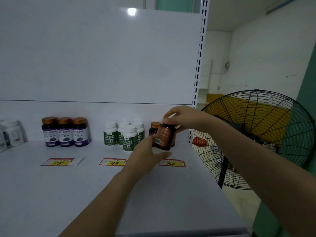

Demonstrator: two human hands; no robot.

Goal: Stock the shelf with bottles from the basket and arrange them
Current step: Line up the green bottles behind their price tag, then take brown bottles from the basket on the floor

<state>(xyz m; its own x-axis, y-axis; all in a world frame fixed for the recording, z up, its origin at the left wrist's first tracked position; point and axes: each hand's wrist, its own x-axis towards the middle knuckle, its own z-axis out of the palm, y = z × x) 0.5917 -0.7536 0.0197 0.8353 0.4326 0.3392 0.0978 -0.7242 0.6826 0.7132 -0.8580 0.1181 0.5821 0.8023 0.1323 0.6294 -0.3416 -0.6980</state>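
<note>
Nearest the camera, two bare forearms reach in over the front edge of the white shelf (51, 194), which is bare along that edge. Further in, three price tags lie flat in a row: one marked 78 (59, 162), one marked 99 (113, 162) and, toward the right edge, one marked 158 (171, 163).

Just beyond the tags, both hands meet on a brown bottle (164, 136), held above the shelf near its right edge and tilted a little, its barcode facing the camera. The left hand (148, 154) cups it from below and the left side, fingers loosely curled, thumb stretched out under the base. The right hand (183, 118) comes from the right and closes its fingertips on the top of the bottle, over the cap.

Behind the held bottle, close to the back panel, a second brown bottle (154, 128) with a copper cap stands upright, partly hidden. To its left, four white-capped, green-labelled bottles (124, 135) stand in a tight group, one in front of the other three. Further left, three purple-labelled bottles (65, 131) with copper caps stand side by side, touching. At the far left edge are white containers (12, 132), too blurred to read.

Past the right edge of the shelf, beyond its slotted upright, stands a large black wire-caged fan (266, 134).
</note>
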